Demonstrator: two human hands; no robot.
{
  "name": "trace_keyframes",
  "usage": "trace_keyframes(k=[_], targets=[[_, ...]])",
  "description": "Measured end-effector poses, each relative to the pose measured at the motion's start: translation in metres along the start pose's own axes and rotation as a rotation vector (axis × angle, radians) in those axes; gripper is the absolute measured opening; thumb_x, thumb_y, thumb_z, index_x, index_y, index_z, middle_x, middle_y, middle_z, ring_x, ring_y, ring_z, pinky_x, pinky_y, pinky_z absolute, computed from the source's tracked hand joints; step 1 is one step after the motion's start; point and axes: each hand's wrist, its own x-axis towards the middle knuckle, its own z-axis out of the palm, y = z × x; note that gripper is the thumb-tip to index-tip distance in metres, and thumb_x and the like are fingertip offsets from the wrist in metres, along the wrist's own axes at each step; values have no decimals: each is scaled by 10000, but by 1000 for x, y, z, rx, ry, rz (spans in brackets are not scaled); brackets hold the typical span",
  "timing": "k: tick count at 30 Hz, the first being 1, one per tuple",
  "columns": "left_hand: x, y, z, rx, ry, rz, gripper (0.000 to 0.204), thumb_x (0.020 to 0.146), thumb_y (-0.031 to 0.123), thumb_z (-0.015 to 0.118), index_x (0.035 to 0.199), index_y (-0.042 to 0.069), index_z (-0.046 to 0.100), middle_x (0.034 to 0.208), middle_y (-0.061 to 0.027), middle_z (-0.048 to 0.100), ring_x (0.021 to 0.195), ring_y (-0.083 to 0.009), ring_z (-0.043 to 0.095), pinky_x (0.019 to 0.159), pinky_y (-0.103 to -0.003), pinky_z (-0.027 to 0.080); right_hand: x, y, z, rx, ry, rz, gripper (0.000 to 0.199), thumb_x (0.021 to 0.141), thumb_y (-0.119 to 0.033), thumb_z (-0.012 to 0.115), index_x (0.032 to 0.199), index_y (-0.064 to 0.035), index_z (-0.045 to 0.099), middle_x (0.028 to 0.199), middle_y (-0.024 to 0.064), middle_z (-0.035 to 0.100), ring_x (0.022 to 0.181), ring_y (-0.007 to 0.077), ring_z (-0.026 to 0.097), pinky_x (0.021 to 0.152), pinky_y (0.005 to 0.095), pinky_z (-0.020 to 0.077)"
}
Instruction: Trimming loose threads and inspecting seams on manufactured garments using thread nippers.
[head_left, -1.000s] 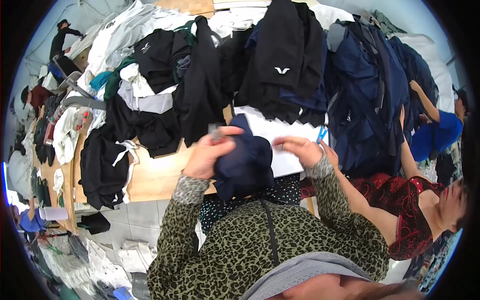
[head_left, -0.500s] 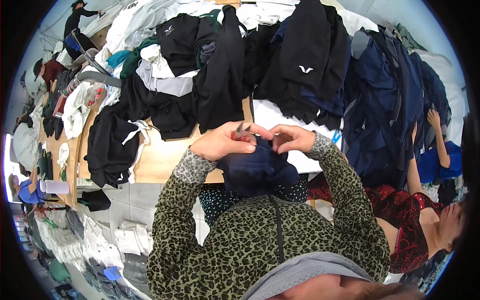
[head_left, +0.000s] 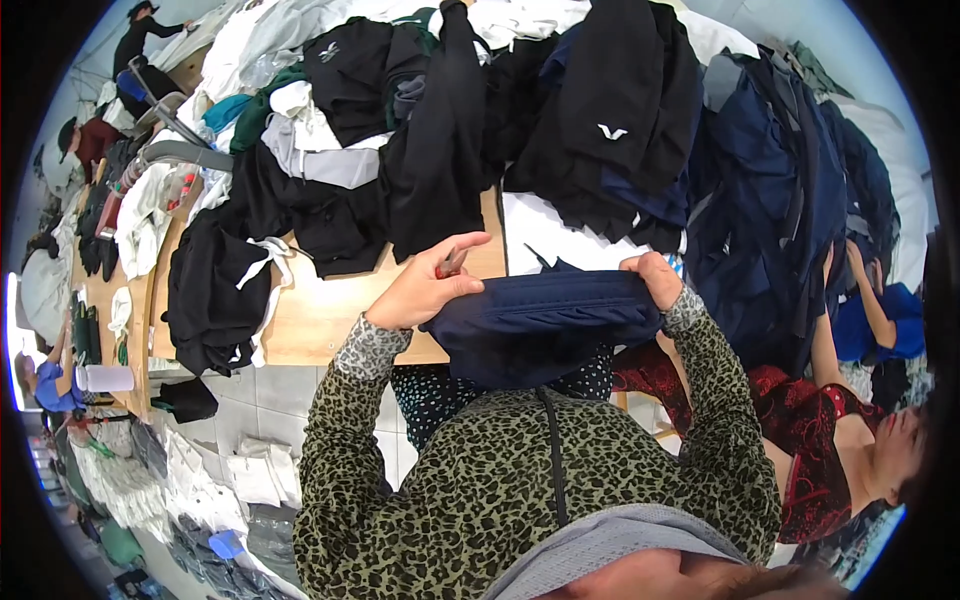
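Observation:
A navy garment (head_left: pixel 540 325) is spread between my hands at the table's near edge, its stitched, band-like edge drawn out sideways. My right hand (head_left: pixel 656 280) is closed on the right end of that edge. Small red-handled thread snips (head_left: pixel 452 265) are tucked in my left hand (head_left: pixel 425 285), whose index finger points out. Its thumb touches the garment's left end; whether it pinches the cloth is hard to see. The rest of the garment hangs down over my lap.
Black garments (head_left: pixel 440 150) are heaped across the wooden table (head_left: pixel 320 335). A white sheet (head_left: pixel 540 230) lies beyond my hands. Navy garments (head_left: pixel 760 200) are piled at the right, where a person in red and black (head_left: pixel 830 440) sits close beside my right arm.
My hands have moved apart, the left leftward and the right rightward. The bunched navy garment is now stretched wide between them. The snips' blades no longer point up from my left hand.

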Motion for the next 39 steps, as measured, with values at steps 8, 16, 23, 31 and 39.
trace_keyframes(k=[8,16,23,31,39], targets=[[-6,-25,-5,-104,22,15,633,770,-18,667,1335,28,384,746,52,469,661,-25,423,627,-156,384,-13,27,-18,0,-54,219,998,724,-818,28,689,24,562,651,30,593,565,82,502,540,199,387],[-8,-34,-10,-81,55,0,620,764,-31,657,1326,29,400,761,54,485,680,-25,445,624,-164,396,-7,31,-18,55,-127,203,983,765,-808,71,748,35,578,684,39,602,607,96,527,577,200,409],[-15,0,-17,147,-165,-50,699,645,39,787,1277,65,488,736,55,443,665,-39,408,604,-184,362,-4,-35,5,-272,-428,49,263,751,-137,708,868,-27,500,769,-6,565,722,59,498,665,230,417],[-32,63,3,681,199,226,457,647,-49,595,1095,41,587,688,-31,483,602,-98,447,571,-224,413,0,-53,19,-984,625,-763,297,465,37,608,742,-30,527,826,134,520,760,313,546,629,368,461],[-38,51,-47,633,692,346,364,674,-92,587,1026,4,590,690,17,480,611,-64,453,538,-208,361,12,-11,6,-696,848,-460,405,557,92,601,936,-33,535,938,138,546,845,340,561,743,377,454]])
